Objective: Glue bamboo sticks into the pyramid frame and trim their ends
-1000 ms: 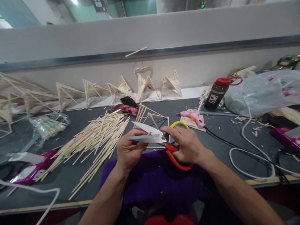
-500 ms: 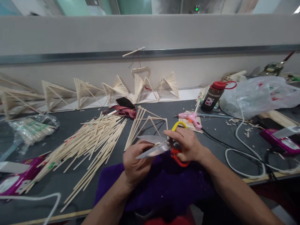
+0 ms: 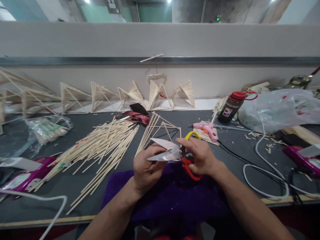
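Observation:
My right hand (image 3: 200,155) grips scissors (image 3: 165,155) by their yellow and red handles, and the blades stand apart, pointing left. Closed in front of them is my left hand (image 3: 148,166), holding a thin wooden stick (image 3: 169,149); only its short end shows between the blades, the rest hidden by the fingers. Just behind the hands, a partly built frame of glued sticks (image 3: 150,130) stands on the dark table (image 3: 120,170). A pile of loose wooden sticks (image 3: 100,146) lies to the left. Under my hands is a purple cloth (image 3: 175,200).
A pink glue gun (image 3: 206,129) lies right of the frame, its black cord trailing right. Beyond are a red-capped bottle (image 3: 231,106) and a plastic bag (image 3: 275,106). Twisted stick models (image 3: 183,95) line the wall. Purple lamp-like devices (image 3: 37,171) flank the table, with white cables.
The view has tilted up and shifted left slightly, so the things on the table sit farther right. Both hands keep their holds, and the scissor blades stay apart around the stick's end.

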The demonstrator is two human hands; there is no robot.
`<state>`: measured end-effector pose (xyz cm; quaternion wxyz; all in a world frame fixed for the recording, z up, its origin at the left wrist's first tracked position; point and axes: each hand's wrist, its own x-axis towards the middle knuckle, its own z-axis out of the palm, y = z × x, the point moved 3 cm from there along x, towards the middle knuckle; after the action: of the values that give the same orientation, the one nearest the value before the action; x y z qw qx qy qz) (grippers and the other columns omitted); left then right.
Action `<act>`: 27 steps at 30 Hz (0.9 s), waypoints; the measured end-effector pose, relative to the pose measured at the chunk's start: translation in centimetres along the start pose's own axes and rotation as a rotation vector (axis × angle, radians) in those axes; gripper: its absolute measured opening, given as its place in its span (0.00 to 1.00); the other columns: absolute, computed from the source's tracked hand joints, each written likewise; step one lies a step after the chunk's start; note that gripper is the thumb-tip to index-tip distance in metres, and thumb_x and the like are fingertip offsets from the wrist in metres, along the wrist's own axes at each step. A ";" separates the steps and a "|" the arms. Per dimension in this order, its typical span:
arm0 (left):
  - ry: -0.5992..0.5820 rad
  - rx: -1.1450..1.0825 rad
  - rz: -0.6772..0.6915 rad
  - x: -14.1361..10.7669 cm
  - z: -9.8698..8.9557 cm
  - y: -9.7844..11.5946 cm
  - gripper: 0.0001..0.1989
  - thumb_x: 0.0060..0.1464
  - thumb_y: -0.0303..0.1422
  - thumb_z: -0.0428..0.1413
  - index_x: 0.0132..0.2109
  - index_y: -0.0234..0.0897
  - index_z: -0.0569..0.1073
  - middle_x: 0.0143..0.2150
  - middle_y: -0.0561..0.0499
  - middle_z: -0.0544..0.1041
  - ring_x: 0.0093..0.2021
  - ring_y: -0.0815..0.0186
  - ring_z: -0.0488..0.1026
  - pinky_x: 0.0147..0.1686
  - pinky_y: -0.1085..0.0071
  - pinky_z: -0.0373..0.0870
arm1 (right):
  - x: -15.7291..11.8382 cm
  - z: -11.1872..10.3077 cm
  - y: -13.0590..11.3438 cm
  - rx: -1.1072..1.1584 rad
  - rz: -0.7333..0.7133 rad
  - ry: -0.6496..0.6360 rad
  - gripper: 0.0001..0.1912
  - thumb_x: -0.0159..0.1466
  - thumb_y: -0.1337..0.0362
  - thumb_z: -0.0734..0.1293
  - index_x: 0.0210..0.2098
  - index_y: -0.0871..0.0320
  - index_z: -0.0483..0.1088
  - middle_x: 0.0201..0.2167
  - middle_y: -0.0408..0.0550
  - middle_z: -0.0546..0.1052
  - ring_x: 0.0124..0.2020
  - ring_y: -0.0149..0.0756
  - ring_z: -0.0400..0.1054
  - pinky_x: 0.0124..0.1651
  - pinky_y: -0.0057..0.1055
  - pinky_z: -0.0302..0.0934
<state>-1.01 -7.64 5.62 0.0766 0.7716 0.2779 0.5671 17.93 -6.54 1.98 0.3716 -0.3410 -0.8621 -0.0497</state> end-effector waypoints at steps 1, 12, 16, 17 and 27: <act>-0.012 0.005 -0.018 0.0 0.0 0.0 0.08 0.50 0.22 0.57 0.37 0.37 0.72 0.31 0.52 0.79 0.27 0.71 0.75 0.26 0.78 0.69 | 0.0 0.0 0.0 0.019 0.010 -0.019 0.33 0.52 0.66 0.63 0.58 0.58 0.57 0.31 0.47 0.70 0.30 0.37 0.63 0.32 0.34 0.58; -0.052 -0.297 -0.378 -0.3 1.0 -2.6 0.03 0.52 0.29 0.58 0.36 0.38 0.74 0.24 0.57 0.74 0.18 0.75 0.66 0.21 0.77 0.65 | 0.5 -0.3 -0.2 0.091 0.163 -0.126 0.32 0.57 0.58 0.68 0.59 0.56 0.59 0.34 0.47 0.73 0.33 0.35 0.65 0.36 0.32 0.60; -0.012 -0.294 -0.376 -0.3 1.1 -2.8 0.02 0.54 0.31 0.57 0.35 0.38 0.73 0.25 0.55 0.75 0.21 0.73 0.68 0.23 0.77 0.66 | 0.6 -0.4 -0.5 0.070 0.160 -0.115 0.36 0.57 0.51 0.68 0.61 0.55 0.57 0.38 0.49 0.73 0.33 0.36 0.65 0.37 0.34 0.60; -0.007 -0.273 -0.362 -0.3 1.1 -2.8 0.03 0.54 0.32 0.57 0.35 0.38 0.73 0.24 0.55 0.75 0.22 0.73 0.69 0.24 0.77 0.66 | 0.6 -0.4 -0.5 0.062 0.164 -0.121 0.36 0.57 0.51 0.68 0.61 0.56 0.57 0.38 0.49 0.73 0.34 0.36 0.65 0.37 0.34 0.59; -0.066 -0.127 -0.243 -0.5 1.5 -2.8 0.09 0.58 0.34 0.54 0.32 0.37 0.74 0.22 0.56 0.73 0.22 0.74 0.69 0.26 0.77 0.64 | 0.4 -0.5 -0.3 0.094 0.198 -0.176 0.39 0.55 0.49 0.69 0.62 0.54 0.57 0.44 0.51 0.72 0.38 0.39 0.66 0.41 0.37 0.61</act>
<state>-0.65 -5.27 3.45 0.2026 0.7441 0.3303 0.5442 17.86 -6.74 2.70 0.3131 -0.4096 -0.8549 0.0577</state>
